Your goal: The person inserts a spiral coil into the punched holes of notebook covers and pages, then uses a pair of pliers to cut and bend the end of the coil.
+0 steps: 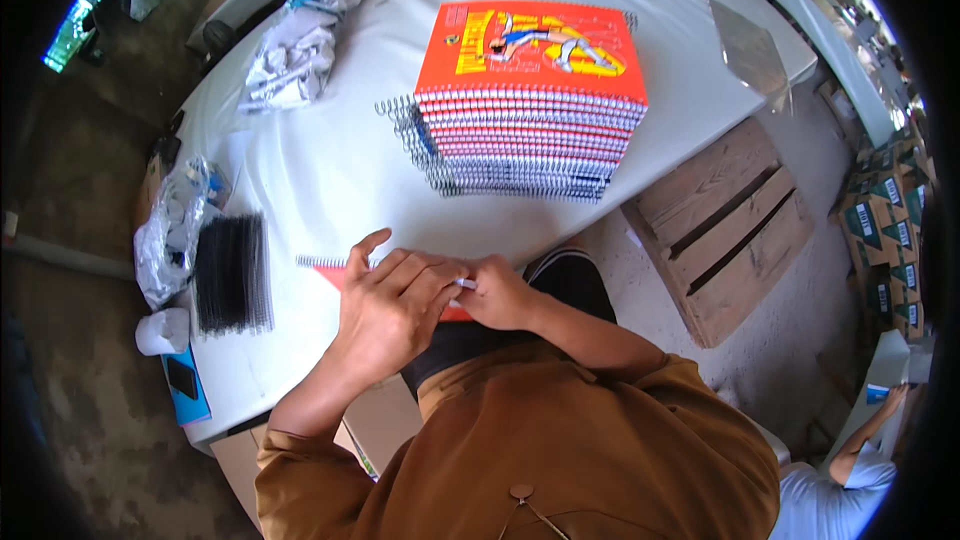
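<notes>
My left hand (390,305) lies over an orange notebook (334,272) at the near edge of the white table (330,170), its fingers bent and pressing the cover. My right hand (500,295) meets it from the right, fingertips pinched on the notebook's spiral wire end next to a small white piece (466,283). Most of the notebook is hidden under both hands. A silver wire spiral (318,262) sticks out to the left of my left hand. A tall stack of orange spiral-bound notebooks (530,100) stands further back on the table.
A bundle of black spiral coils (232,273) lies at the left, beside crumpled plastic wrap (170,230). More crumpled wrap (295,45) sits at the far left. A wooden pallet (725,225) lies on the floor to the right. Another person's arm (865,435) shows at lower right.
</notes>
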Available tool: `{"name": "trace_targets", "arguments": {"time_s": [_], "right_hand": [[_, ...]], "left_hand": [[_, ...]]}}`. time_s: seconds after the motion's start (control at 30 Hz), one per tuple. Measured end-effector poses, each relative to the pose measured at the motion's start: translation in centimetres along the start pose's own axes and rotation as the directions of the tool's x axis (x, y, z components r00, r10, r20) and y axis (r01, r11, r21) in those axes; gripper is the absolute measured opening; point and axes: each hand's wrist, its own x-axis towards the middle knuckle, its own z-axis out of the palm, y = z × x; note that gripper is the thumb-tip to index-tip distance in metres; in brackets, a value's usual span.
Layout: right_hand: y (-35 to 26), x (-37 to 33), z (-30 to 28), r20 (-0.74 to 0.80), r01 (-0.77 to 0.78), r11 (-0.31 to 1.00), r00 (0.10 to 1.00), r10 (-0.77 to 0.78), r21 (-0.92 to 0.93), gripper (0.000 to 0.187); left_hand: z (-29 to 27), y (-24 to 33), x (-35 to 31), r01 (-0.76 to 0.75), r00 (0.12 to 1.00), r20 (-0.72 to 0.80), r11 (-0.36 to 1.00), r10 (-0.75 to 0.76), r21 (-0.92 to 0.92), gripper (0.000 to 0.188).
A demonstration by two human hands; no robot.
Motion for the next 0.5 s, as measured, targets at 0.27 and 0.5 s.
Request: {"name": "trace_targets", "arguments": {"time_s": [0.27,0.5], "right_hand": [[-4.5,1.0,-0.6,0.078,-0.031,0.997,0.997,0.025,0.076,0.036],[-8.5,3.7,-5.3,-0.43,0.463,0.748,0.864,-0.262,0.475,0.032]], "left_hand": [[-1.5,1.1,0.3,0.035,0.97,-0.237,0.998,-0.048,-0.059,0.019],[-2.0,-0.2,2.2,-0.047,0.455,-0.664,0.728,-0.594,-0.684,0.06]]}}
